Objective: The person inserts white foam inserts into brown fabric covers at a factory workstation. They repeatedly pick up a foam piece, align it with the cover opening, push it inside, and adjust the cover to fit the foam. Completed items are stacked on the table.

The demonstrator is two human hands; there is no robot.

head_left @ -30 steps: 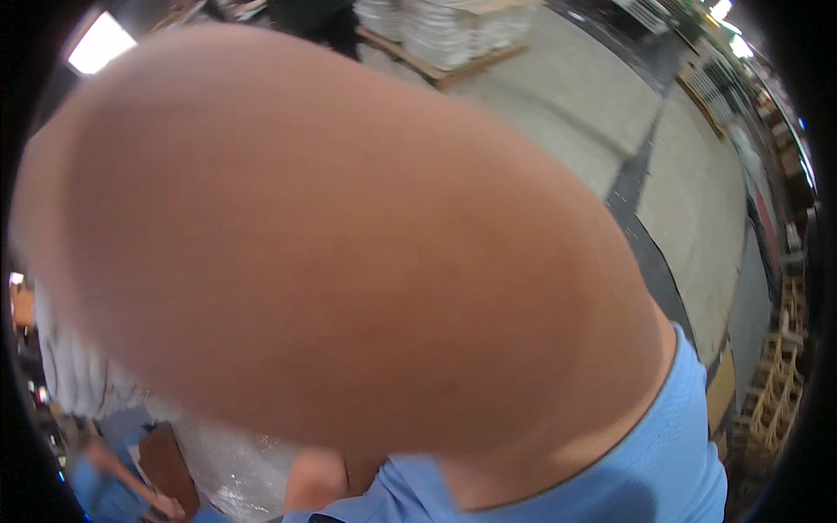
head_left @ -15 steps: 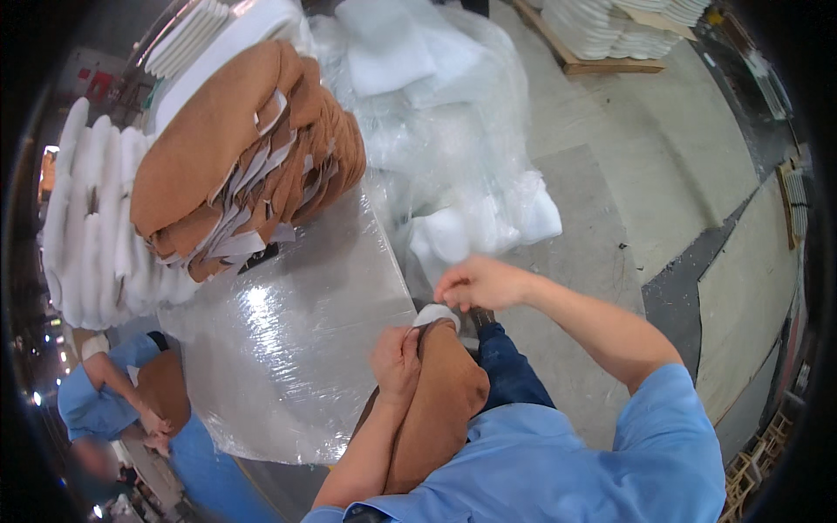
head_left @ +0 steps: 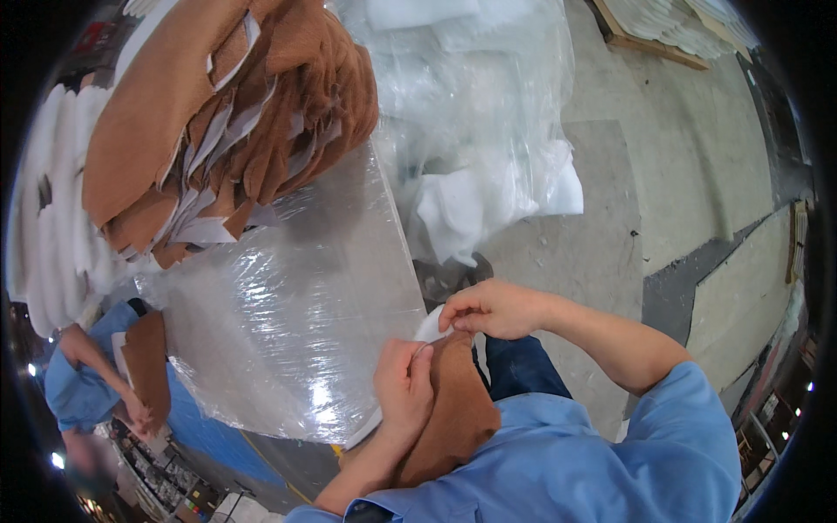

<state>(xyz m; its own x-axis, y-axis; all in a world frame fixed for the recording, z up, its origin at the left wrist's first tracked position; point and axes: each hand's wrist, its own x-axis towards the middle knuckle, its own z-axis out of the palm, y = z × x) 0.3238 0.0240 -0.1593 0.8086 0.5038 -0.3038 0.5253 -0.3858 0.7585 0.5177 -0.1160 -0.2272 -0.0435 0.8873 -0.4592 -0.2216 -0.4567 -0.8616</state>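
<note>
A brown fabric cover (head_left: 452,410) hangs against my body, with white padding (head_left: 431,324) showing at its upper end. My left hand (head_left: 405,383) is closed on the cover's left edge, thumb up. My right hand (head_left: 497,309) pinches the upper edge where fabric meets padding, fingertips bent together. The two hands are a short way apart along that edge. What lies inside the lower part of the cover is hidden. Left of my hands is a table wrapped in clear plastic film (head_left: 288,340).
Brown fabric pieces with pale backing (head_left: 244,113) are heaped on the table's far end, beside white padded pieces (head_left: 61,209). Plastic-wrapped white wadding (head_left: 471,113) stands ahead. At left a co-worker in a blue shirt (head_left: 83,375) holds a brown piece (head_left: 144,366). A wooden pallet (head_left: 649,44) lies far right.
My right hand has come down from above the padding onto the cover's upper edge and pinches there. My left hand keeps its hold. The view has shifted, so the heap appears larger.
</note>
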